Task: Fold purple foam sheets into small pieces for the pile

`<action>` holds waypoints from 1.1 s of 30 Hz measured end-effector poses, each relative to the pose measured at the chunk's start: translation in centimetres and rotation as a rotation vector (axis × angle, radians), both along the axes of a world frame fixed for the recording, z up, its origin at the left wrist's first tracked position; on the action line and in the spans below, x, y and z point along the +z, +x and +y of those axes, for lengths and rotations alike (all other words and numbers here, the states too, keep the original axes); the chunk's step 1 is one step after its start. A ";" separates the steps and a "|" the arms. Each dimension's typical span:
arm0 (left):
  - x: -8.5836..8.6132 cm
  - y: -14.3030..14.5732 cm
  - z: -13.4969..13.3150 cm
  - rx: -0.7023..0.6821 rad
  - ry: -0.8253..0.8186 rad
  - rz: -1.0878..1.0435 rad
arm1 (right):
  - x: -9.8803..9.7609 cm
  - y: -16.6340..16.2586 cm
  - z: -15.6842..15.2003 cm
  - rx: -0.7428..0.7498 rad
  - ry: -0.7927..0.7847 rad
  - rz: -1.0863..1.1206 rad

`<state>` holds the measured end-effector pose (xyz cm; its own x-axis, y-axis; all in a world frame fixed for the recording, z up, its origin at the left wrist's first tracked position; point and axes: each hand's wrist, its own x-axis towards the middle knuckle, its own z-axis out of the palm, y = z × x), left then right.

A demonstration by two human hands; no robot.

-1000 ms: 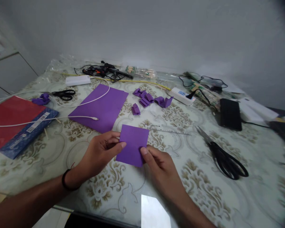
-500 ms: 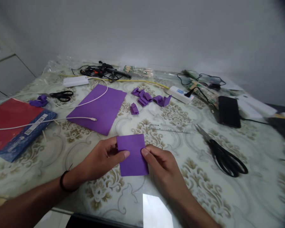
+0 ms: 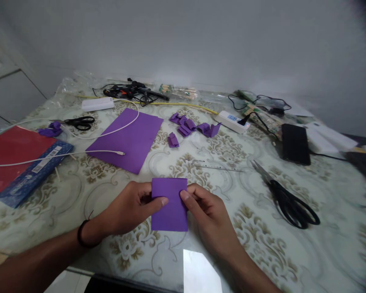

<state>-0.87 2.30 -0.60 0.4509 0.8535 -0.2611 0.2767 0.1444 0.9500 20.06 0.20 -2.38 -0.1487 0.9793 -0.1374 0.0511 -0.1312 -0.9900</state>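
Note:
A small purple piece of paper (image 3: 170,215) is held up in front of me, just above the table. My left hand (image 3: 134,207) pinches its left edge, thumb on the front face and fingers behind. On the opposite edge my right hand (image 3: 209,213) grips it the same way, fingers partly hidden. The top edge of the piece looks doubled, as if folded. Beyond it lies a larger purple sheet (image 3: 126,138) with a white cable across it. Several small folded purple paper pieces (image 3: 186,127) sit farther back.
Black-handled scissors (image 3: 288,203) lie at right, near a black phone (image 3: 295,143). A clear ruler (image 3: 219,167) rests mid-table. At left are a red and blue paper pack (image 3: 33,162) and more scissors (image 3: 81,122). A white power strip (image 3: 232,122) and tangled black cables (image 3: 134,91) lie behind.
Both hands have brought the purple paper slightly toward me and turned it a little, so its sides now run straighter. The other things stay in place.

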 end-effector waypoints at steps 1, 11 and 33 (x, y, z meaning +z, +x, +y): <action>0.0 0.0 0.0 -0.010 0.010 0.019 | 0.0 0.0 0.0 0.003 0.001 0.007; 0.2 0.0 0.1 -0.096 0.035 0.121 | -0.2 0.1 -0.2 -0.027 0.043 -0.048; 0.0 -0.1 0.1 -0.151 0.158 0.264 | -0.2 0.3 0.0 -0.083 0.164 -0.128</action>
